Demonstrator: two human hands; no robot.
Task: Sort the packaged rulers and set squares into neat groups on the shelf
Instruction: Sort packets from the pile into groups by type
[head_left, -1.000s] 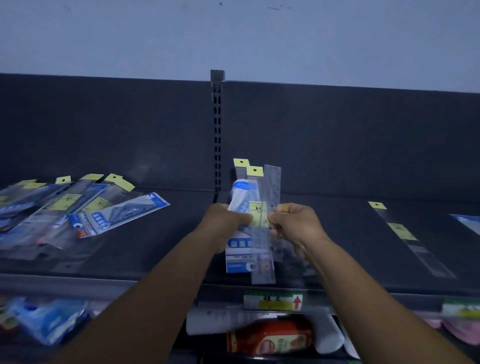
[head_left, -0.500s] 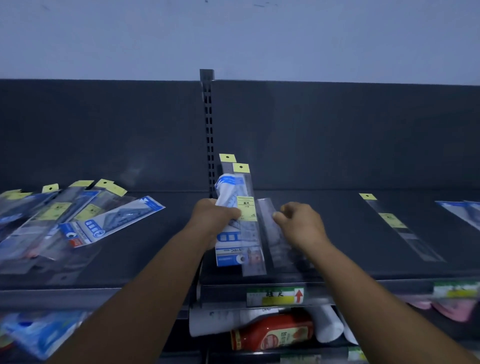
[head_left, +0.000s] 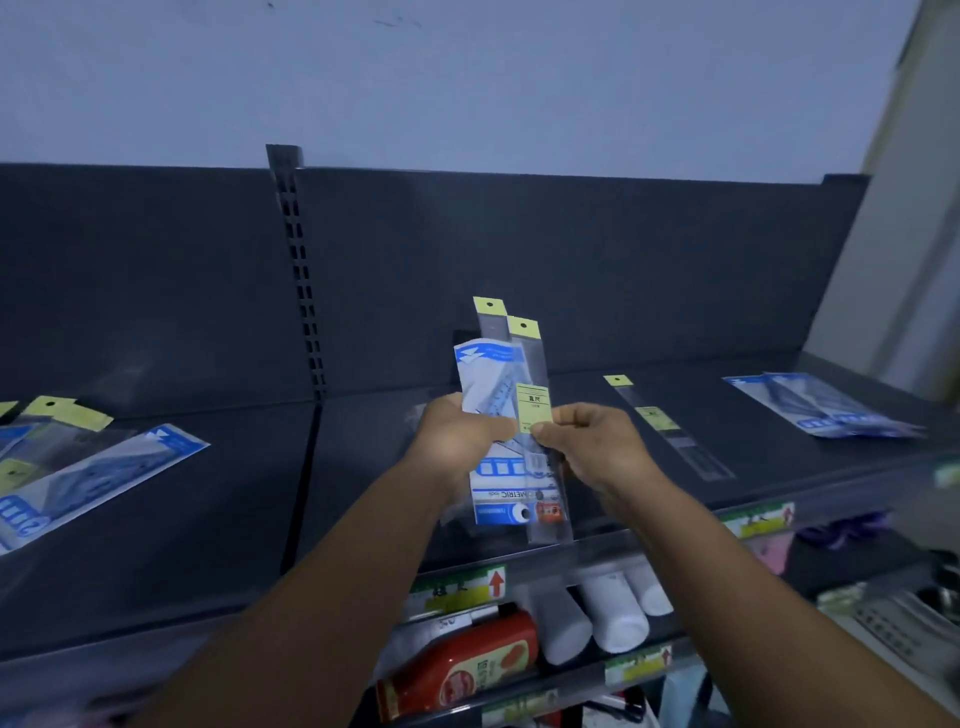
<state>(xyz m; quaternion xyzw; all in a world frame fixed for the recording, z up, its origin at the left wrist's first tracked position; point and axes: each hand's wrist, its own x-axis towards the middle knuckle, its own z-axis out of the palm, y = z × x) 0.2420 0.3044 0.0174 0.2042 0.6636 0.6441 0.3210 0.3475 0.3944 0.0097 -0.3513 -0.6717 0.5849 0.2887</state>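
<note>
In the head view, the person's left hand grips a bundle of packets held upright above the dark shelf: its fingers are curled round the blue-and-white set square pack, with two clear ruler sleeves behind and beside it. The right hand pinches the front ruler sleeve between thumb and forefinger, just at its yellow label; the rear ruler sleeve stands a little higher, its yellow hang tab showing above the blue pack. The two hands are close together, with the bundle between them, over the front middle of the shelf. To the right, a single ruler packet lies flat on the shelf, and farther right a small stack of blue set square packs rests near the shelf's end. At the far left lies a loose heap of mixed packets, rulers and set squares overlapping at angles. On the level below, a red sauce bottle lies on its side beside white rolls, behind price tags on the shelf edge.
</note>
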